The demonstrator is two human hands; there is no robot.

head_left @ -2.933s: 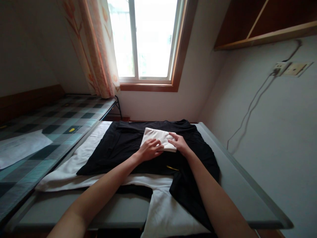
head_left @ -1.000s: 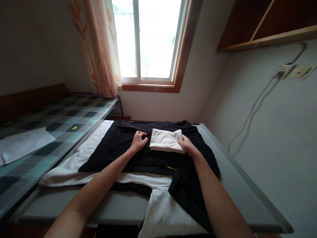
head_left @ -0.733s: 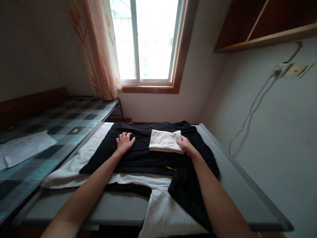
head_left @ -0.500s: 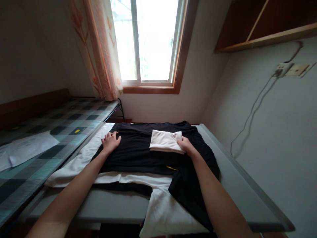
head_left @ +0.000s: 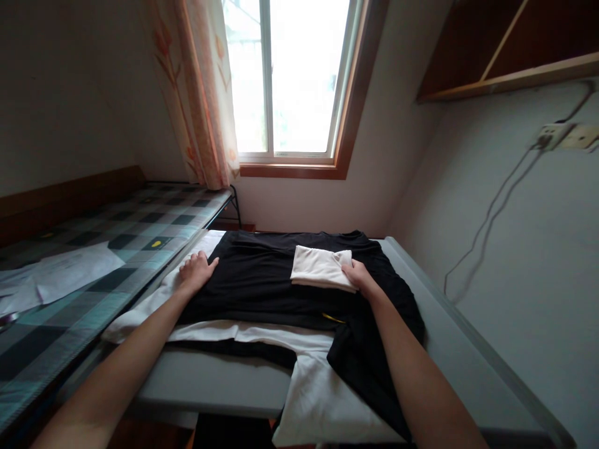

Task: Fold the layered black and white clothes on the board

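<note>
A black shirt point(head_left: 262, 280) lies spread on the grey table, over a white shirt point(head_left: 309, 386) whose edge and sleeve show beneath it. On the black shirt rests a folded white cloth point(head_left: 321, 267). My right hand point(head_left: 359, 277) grips that cloth at its right edge, thumb on top. My left hand point(head_left: 197, 272) lies with fingers apart at the left edge of the black shirt, partly over the white fabric. A short yellow mark point(head_left: 333, 318) shows near the black sleeve.
Left of the table point(head_left: 224, 380) is a bed with a checked mattress point(head_left: 187, 202), with paper sheets point(head_left: 79, 274) on it. Ahead are a window point(head_left: 299, 81) and a curtain point(head_left: 201, 93). A socket point(head_left: 552, 136) with a hanging cable is on the right wall, below a shelf point(head_left: 515, 78).
My left hand has slid slightly left, from the black cloth toward its edge. My right hand keeps its grip on the folded white cloth. The whole view has shifted a little.
</note>
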